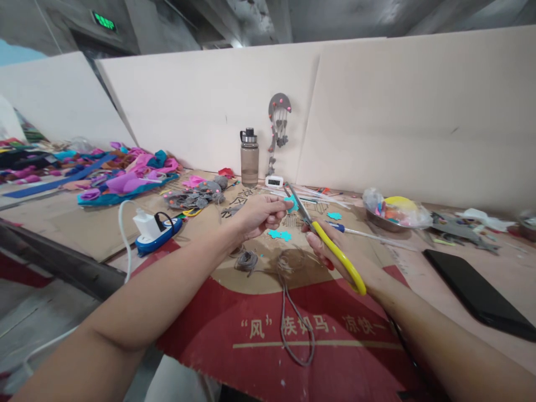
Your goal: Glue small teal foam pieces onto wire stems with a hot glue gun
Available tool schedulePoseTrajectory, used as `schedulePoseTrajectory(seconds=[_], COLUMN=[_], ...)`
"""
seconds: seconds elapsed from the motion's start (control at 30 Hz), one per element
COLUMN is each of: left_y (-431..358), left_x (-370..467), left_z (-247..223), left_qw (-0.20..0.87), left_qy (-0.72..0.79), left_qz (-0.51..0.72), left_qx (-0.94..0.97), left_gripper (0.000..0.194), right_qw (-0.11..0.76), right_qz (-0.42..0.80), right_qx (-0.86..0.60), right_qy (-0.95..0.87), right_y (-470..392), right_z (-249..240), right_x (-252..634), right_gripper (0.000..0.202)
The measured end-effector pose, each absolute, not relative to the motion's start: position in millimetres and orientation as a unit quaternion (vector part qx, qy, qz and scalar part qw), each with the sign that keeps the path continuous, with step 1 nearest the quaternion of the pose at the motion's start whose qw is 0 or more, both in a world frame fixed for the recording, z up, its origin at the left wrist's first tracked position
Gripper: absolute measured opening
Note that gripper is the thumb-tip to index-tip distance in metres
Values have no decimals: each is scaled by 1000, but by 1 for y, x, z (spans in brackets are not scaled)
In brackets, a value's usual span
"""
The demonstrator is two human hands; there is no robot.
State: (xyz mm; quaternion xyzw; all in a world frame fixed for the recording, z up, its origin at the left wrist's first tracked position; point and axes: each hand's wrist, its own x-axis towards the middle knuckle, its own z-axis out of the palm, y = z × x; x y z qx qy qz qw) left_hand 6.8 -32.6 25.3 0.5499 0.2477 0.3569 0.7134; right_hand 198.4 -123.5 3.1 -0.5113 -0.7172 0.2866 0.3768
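Note:
Between the thumb and fingers of my left hand (266, 215) is a small turquoise cut-out piece (291, 204), its material hard to tell. My right hand (329, 245) grips scissors (341, 258) with yellow handles, their blades pointing up and left beside that piece. Whether the blades touch it I cannot make out. Below, two turquoise cut-outs (279, 235) lie on the cardboard sheet (251, 307), and another turquoise cut-out (334, 216) lies to the right. Grey cord (246, 260) is coiled under my hands, with a loop trailing toward me over the red print.
A water bottle (250, 159) and a small digital clock (274, 181) stand at the back. Colourful fabric scraps (129, 173) and a blue power strip (159, 235) are left. A metal bowl (387, 222) and a black phone (477, 290) lie right. A grey decoration (280, 106) hangs behind.

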Motion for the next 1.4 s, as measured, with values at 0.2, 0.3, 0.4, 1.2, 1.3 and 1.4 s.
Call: schedulePoseTrajectory(seconds=[0.2,0.3,0.4,1.2,1.3,1.4], left_y=[-34,-34,-35,-35,-36,-39], left_x=[8,9,10,9,12,15], left_z=[27,26,25,25,22,17], left_qw=[712,711,703,759,777,781], left_qy=[261,260,259,277,289,298], left_qz=[361,365,371,324,271,204], left_qx=[543,541,548,492,489,509], left_gripper=[32,31,31,27,28,30], right_qw=[389,386,393,567,593,588], right_qz=[270,240,226,266,213,179], right_qx=[-504,-508,-509,-474,-450,-442], right_qy=[-722,-731,-732,-619,-634,-654], right_y=[-124,-124,-123,-111,-118,-122], right_z=[4,5,3,-13,-4,-3], right_x=[198,198,199,202,200,198], right_gripper=[29,30,30,45,42,36])
